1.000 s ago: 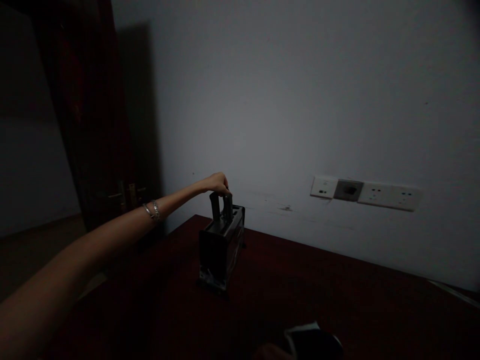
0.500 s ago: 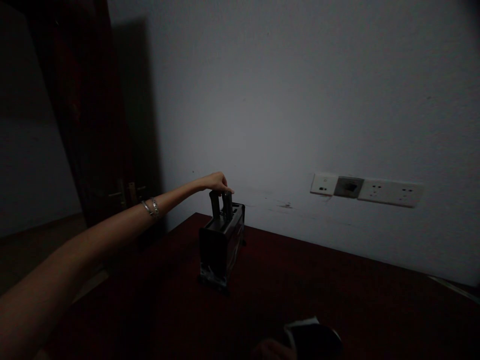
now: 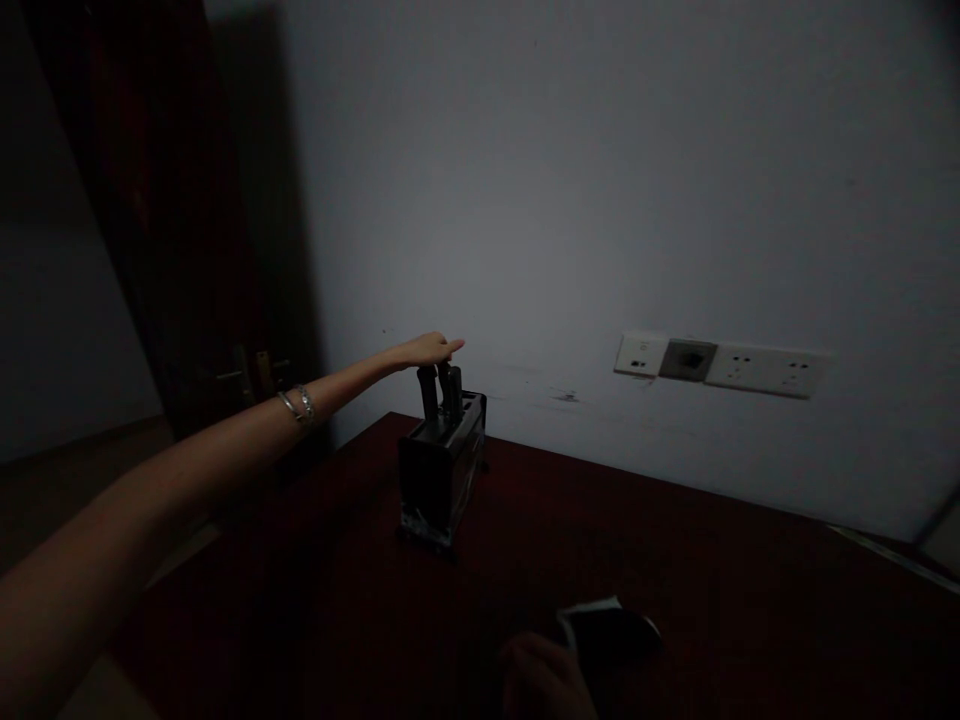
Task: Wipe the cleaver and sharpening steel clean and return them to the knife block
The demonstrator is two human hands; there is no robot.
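My left hand (image 3: 431, 349), with bracelets at the wrist, is closed over the top of a dark-handled knife (image 3: 444, 376), one finger pointing to the right. That knife stands among other dark handles (image 3: 428, 395) in a black knife block (image 3: 427, 480) with a slotted top. The blades are hidden inside the block. Low in the view, my right hand (image 3: 547, 672) is closed beside a broad, dark, flat thing (image 3: 611, 638) with a pale edge at its upper left and a rounded right end. Darkness hides its exact kind; it seems to be gripped there.
The knife block stands on a dark red table (image 3: 570, 520) against a pale wall (image 3: 525, 200). A row of sockets (image 3: 720, 365) is on the wall to the right. At left is a dark door (image 3: 172, 250) with a handle (image 3: 251, 372).
My left hand has shifted slightly on the handles, and one finger now sticks out. A handle beneath it shows more clearly. My right hand and the dark flat thing have come further into view.
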